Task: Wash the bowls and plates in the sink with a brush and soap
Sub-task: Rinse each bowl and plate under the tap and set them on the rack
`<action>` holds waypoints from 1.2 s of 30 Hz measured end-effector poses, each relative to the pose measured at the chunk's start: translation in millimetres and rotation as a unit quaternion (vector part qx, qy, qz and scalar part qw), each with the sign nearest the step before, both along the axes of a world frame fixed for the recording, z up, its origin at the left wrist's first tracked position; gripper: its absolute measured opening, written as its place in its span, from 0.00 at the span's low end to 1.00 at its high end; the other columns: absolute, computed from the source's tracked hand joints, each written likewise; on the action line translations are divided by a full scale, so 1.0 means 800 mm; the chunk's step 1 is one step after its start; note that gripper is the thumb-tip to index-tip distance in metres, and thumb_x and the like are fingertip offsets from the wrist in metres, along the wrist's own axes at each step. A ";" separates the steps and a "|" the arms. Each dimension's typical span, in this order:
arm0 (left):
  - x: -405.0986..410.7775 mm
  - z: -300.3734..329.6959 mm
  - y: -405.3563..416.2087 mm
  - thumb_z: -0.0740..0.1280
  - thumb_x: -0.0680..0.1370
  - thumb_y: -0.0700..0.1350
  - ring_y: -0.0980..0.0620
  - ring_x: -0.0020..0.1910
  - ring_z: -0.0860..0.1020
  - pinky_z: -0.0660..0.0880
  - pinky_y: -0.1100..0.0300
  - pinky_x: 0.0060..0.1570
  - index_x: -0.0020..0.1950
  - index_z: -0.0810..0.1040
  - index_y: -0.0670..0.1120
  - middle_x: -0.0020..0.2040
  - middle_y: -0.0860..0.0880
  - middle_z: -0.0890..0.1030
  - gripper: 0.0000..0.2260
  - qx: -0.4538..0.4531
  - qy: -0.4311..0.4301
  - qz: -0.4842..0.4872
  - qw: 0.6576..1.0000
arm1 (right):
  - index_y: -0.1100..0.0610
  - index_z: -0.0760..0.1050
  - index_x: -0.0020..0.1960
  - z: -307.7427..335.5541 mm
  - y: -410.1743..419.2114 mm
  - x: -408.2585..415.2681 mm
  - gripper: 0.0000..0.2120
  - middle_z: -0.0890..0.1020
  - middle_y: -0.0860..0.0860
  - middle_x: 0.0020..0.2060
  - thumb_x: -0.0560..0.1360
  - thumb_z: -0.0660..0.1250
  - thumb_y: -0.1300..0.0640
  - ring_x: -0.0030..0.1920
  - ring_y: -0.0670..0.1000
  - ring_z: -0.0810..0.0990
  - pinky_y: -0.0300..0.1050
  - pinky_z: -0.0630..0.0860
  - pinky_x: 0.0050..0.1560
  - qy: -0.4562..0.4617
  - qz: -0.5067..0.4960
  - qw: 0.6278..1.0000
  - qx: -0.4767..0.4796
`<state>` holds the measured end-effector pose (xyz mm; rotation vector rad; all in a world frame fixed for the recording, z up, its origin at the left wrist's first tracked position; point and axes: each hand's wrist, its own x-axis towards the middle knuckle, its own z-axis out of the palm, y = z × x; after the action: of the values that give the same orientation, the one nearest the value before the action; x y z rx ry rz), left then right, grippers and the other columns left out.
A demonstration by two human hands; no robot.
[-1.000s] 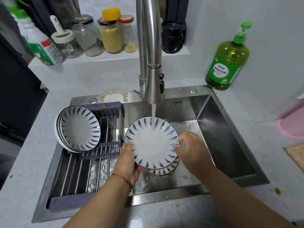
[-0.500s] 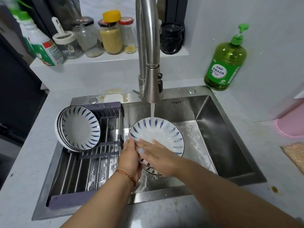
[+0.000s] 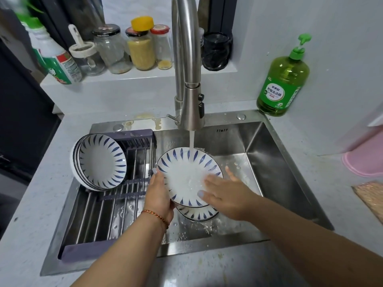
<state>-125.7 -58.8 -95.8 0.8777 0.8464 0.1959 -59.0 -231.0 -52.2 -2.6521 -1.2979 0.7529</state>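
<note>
I see the steel sink set into the pale counter, filling most of the view. Over its left half lies a rack of metal bars in a dark frame, and a stack of bowls stands on edge at the rack's far end, blue dashes round the rims. The tall tap rises at the back and pours a stream of water onto the plate held tilted over the middle of the sink. My left hand grips that plate by its left rim, fingers curled behind it. My right hand lies flat with straight fingers across the plate's lower right face, in the water. Under the plate, on the sink floor, rests another plate; there may be more than one there, I cannot tell. The green soap bottle stands on the counter at the sink's far right corner. On the ledge behind the tap sit a few jars and a white cleaner bottle. A red string bracelet circles my left wrist.
</note>
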 end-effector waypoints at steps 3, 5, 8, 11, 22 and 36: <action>0.005 -0.001 0.000 0.53 0.81 0.63 0.43 0.54 0.82 0.81 0.48 0.43 0.66 0.75 0.52 0.58 0.46 0.82 0.22 -0.007 0.003 0.007 1.000 | 0.54 0.59 0.76 0.018 0.004 -0.031 0.35 0.59 0.47 0.76 0.77 0.39 0.37 0.73 0.35 0.49 0.50 0.34 0.75 0.130 -0.018 0.988 0.079; 0.006 -0.002 -0.002 0.53 0.81 0.63 0.42 0.53 0.83 0.80 0.48 0.46 0.65 0.75 0.50 0.57 0.43 0.83 0.24 -0.017 0.011 0.004 1.000 | 0.52 0.60 0.76 0.013 0.018 -0.041 0.37 0.60 0.45 0.75 0.74 0.38 0.35 0.72 0.33 0.48 0.47 0.36 0.76 0.196 -0.031 0.973 0.116; 0.005 -0.001 -0.010 0.53 0.80 0.64 0.41 0.53 0.82 0.78 0.46 0.50 0.65 0.74 0.46 0.57 0.40 0.82 0.26 -0.025 0.030 -0.033 0.999 | 0.41 0.52 0.77 -0.013 0.044 -0.035 0.39 0.54 0.39 0.76 0.71 0.36 0.25 0.75 0.38 0.44 0.50 0.38 0.76 0.246 -0.047 0.957 0.144; 0.005 -0.001 -0.018 0.51 0.81 0.64 0.46 0.58 0.78 0.73 0.45 0.61 0.65 0.73 0.48 0.61 0.44 0.80 0.25 -0.010 0.038 -0.058 0.998 | 0.36 0.49 0.75 -0.026 0.060 -0.012 0.34 0.52 0.38 0.76 0.72 0.36 0.26 0.76 0.40 0.42 0.52 0.37 0.76 0.223 -0.048 0.961 0.153; 0.017 0.009 -0.002 0.56 0.81 0.60 0.45 0.50 0.82 0.75 0.45 0.53 0.62 0.78 0.49 0.54 0.45 0.84 0.21 0.019 0.052 -0.010 0.998 | 0.53 0.57 0.77 -0.014 -0.012 0.033 0.32 0.57 0.47 0.76 0.80 0.43 0.36 0.76 0.42 0.49 0.51 0.30 0.74 -0.019 -0.009 0.999 0.028; 0.055 0.045 -0.021 0.58 0.82 0.53 0.48 0.46 0.82 0.80 0.53 0.46 0.56 0.79 0.45 0.47 0.46 0.84 0.15 0.040 0.015 -0.101 0.994 | 0.54 0.80 0.59 -0.035 0.005 0.012 0.24 0.84 0.47 0.49 0.74 0.55 0.43 0.51 0.43 0.78 0.30 0.69 0.53 0.019 -0.118 0.936 0.332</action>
<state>-81.4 -75.7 -59.6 1.0378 0.7753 0.0402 -49.3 -226.7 -80.4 -2.1630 -0.9662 0.2586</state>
